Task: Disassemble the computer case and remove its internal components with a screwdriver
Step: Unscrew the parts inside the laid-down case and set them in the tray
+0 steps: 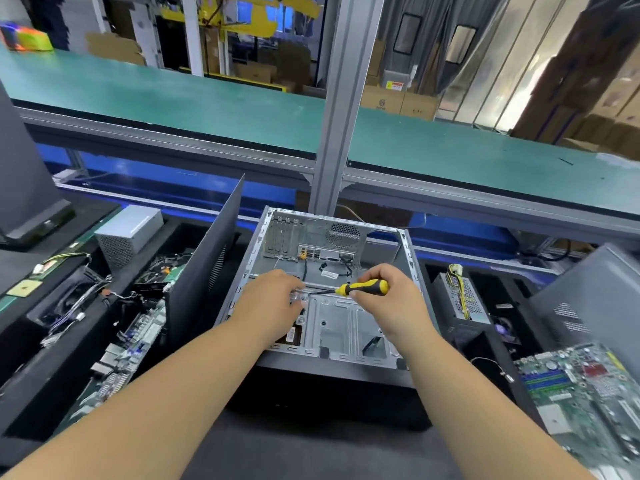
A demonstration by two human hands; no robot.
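Case: I find the computer case [325, 306] lying open on the table [311, 445], centre.
Right hand [388, 303]: fingers clamped on the yellow-and-black screwdriver [360, 288], its shaft pointing left over the case floor.
Left hand [273, 299]: inside the case at the shaft's tip; I cannot tell its finger state.
Right side: motherboard [585, 386] on the table.
Left side: dark side panel [207, 258] standing against the case.

Open grey computer case [325, 306] lying on its side on a dark work surface, side panel off, bare metal interior facing up, rear I/O openings and round fan grille at the far wall. Yellow-and-black screwdriver [360, 288] held nearly level above the interior, dark shaft pointing left toward the case's left-centre.
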